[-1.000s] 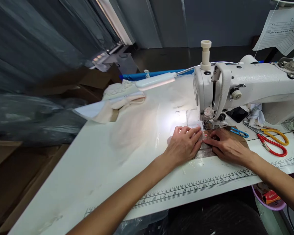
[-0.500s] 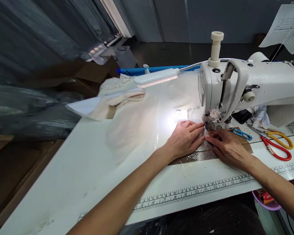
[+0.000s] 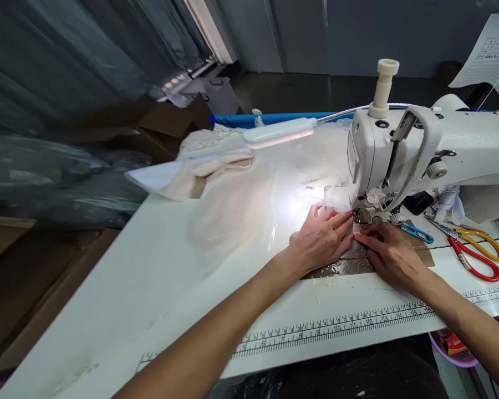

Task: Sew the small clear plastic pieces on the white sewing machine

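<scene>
A white sewing machine (image 3: 403, 144) stands at the right of the table, its presser foot (image 3: 356, 215) down by my fingertips. Sheer white fabric (image 3: 241, 216) spreads leftward from the foot under a bright lamp glow. My left hand (image 3: 322, 235) lies flat on this fabric, fingers stretched toward the foot. Just right of it, my right hand (image 3: 393, 252) has bent fingers and pinches the fabric's edge in front of the foot. Beneath both hands is a brown, shiny plate (image 3: 341, 269). What lies directly under the fingertips is partly hidden.
Red-and-yellow-handled scissors (image 3: 474, 249) and a blue thread snipper (image 3: 418, 231) lie right of my right hand. A lamp (image 3: 278, 133) hangs over the fabric. A printed ruler (image 3: 336, 330) runs along the front edge. Cardboard boxes (image 3: 166, 124) stand beyond the table's left side.
The whole view has shifted slightly, so things appear a little further right. Both hands stay at the presser foot, and the fabric looks nearly the same.
</scene>
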`<action>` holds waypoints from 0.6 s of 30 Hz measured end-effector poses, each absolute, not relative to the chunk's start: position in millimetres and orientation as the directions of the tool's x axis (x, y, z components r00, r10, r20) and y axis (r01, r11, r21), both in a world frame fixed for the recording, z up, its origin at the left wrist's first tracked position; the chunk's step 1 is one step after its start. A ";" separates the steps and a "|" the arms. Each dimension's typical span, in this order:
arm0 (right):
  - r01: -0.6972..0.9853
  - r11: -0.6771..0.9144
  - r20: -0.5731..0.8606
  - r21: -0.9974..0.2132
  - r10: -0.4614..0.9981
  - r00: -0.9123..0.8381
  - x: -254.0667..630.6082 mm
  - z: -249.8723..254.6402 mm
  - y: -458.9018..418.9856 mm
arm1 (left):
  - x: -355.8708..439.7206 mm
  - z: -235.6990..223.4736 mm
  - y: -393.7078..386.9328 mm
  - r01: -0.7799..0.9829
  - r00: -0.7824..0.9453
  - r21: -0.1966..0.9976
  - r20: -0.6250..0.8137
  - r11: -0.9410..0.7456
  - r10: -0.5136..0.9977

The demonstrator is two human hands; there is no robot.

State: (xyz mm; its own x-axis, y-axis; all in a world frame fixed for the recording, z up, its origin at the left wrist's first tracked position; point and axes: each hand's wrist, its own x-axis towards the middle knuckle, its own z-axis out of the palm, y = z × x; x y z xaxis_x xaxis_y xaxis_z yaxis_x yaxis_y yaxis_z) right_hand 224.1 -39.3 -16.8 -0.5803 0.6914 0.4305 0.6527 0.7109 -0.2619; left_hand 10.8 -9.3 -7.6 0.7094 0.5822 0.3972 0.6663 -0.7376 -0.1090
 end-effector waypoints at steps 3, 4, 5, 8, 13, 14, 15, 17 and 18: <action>0.648 0.698 0.432 -0.304 0.708 -0.560 224.2 -17.1 -38.9 | 12.5 -7.2 -10.9 0.679 0.703 -0.124 0.393 -0.723 0.593; 0.647 0.695 0.430 -0.312 0.711 -0.556 224.0 -17.0 -38.9 | 12.7 -7.3 -11.3 0.682 0.701 -0.127 0.393 -0.720 0.595; 0.646 0.694 0.431 -0.317 0.712 -0.554 223.7 -16.9 -39.0 | 12.8 -7.3 -11.7 0.684 0.700 -0.129 0.394 -0.718 0.596; 0.646 0.691 0.438 -0.325 0.716 -0.544 223.0 -17.1 -39.5 | 12.5 -7.7 -12.3 0.688 0.698 -0.132 0.391 -0.714 0.600; 0.647 0.681 0.432 -0.344 0.727 -0.535 223.7 -17.7 -40.5 | 10.9 -9.6 -12.0 0.692 0.689 -0.094 0.383 -0.716 0.616; 0.645 0.682 0.429 -0.345 0.726 -0.538 223.9 -17.7 -40.6 | 10.6 -10.4 -11.8 0.690 0.687 -0.080 0.385 -0.719 0.617; 0.645 0.682 0.427 -0.344 0.725 -0.540 224.0 -17.7 -40.8 | 10.3 -11.2 -11.7 0.689 0.684 -0.067 0.389 -0.722 0.617; 0.647 0.683 0.427 -0.338 0.725 -0.541 224.1 -17.8 -40.9 | 10.1 -12.9 -11.5 0.686 0.680 -0.049 0.396 -0.725 0.617; 0.650 0.682 0.427 -0.336 0.725 -0.540 224.1 -17.9 -40.9 | 10.1 -13.5 -11.6 0.685 0.679 -0.045 0.398 -0.727 0.616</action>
